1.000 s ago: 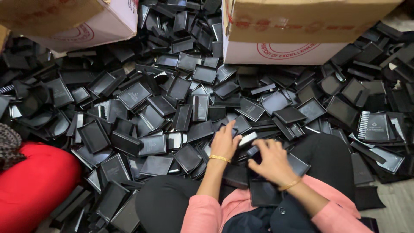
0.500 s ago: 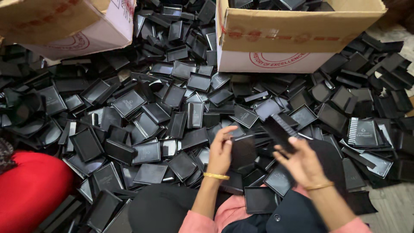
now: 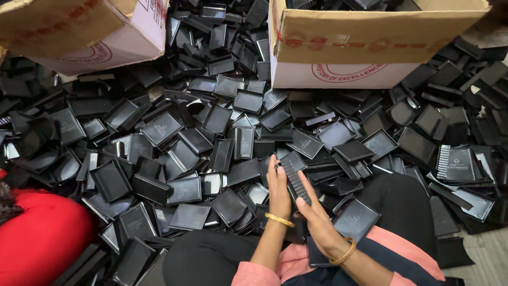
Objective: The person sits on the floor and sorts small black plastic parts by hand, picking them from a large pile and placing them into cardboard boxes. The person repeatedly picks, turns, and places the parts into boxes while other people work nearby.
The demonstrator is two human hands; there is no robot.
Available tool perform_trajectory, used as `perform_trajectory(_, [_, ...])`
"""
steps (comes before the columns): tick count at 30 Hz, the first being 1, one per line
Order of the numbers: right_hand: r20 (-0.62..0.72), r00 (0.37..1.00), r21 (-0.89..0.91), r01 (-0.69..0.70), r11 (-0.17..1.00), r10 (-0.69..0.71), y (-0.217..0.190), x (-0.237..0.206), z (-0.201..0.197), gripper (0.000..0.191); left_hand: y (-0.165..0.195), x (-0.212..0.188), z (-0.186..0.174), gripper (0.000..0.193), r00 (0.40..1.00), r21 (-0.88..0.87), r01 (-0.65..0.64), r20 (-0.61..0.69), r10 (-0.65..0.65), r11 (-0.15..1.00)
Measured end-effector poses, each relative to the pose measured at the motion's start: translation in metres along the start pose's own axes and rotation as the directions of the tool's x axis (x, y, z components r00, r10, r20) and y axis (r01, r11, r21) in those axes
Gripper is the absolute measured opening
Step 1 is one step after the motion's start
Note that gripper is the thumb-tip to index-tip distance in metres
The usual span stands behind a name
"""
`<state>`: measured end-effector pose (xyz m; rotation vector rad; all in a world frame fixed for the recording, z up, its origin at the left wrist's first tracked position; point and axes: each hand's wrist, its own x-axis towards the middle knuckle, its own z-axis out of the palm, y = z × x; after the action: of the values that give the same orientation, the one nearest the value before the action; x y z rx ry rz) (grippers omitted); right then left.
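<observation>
A flat black plastic piece [image 3: 294,180] with a ribbed face is held upright between both hands above my lap. My left hand [image 3: 279,189], with a gold bangle on the wrist, grips its left edge. My right hand [image 3: 317,221], also bangled, closes on its lower right edge. A heap of black plastic trays and lids [image 3: 211,143] covers the floor in front of me. More black trays [image 3: 355,219] lie on my lap beside my right hand.
An open cardboard box [image 3: 365,45] holding black pieces stands ahead to the right. Another cardboard box [image 3: 84,32] sits at the upper left. A person in red clothing [image 3: 42,238] is at the lower left. Bare floor [image 3: 487,254] shows at the lower right.
The hands came together from reaching among the pile, lifted a black ribbed piece and now hold it between them. The camera view shifted slightly closer.
</observation>
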<state>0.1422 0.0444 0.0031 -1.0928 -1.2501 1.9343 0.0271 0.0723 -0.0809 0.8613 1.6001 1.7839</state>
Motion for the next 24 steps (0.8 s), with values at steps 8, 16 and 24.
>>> perform_trajectory(8, [-0.073, 0.956, -0.498, 0.211, 0.841, -0.284, 0.000, 0.012, -0.010, 0.070, 0.030, 0.009, -0.013, 0.064, 0.987, -0.527, 0.059, 0.158, 0.029, 0.848])
perform_trajectory(16, [0.137, 0.953, -0.461, 0.303, 0.834, -0.270, 0.006, 0.003, -0.006, 0.068, 0.042, 0.007, -0.019, 0.048, 0.974, -0.224, -0.185, 0.086, 0.209, 0.957])
perform_trajectory(24, [0.270, 0.961, -0.110, -0.034, 0.993, 0.063, -0.009, 0.000, -0.044, 0.059, 0.061, 0.026, -0.052, 0.046, 0.964, 0.390, -0.255, 0.034, 0.263, 0.885])
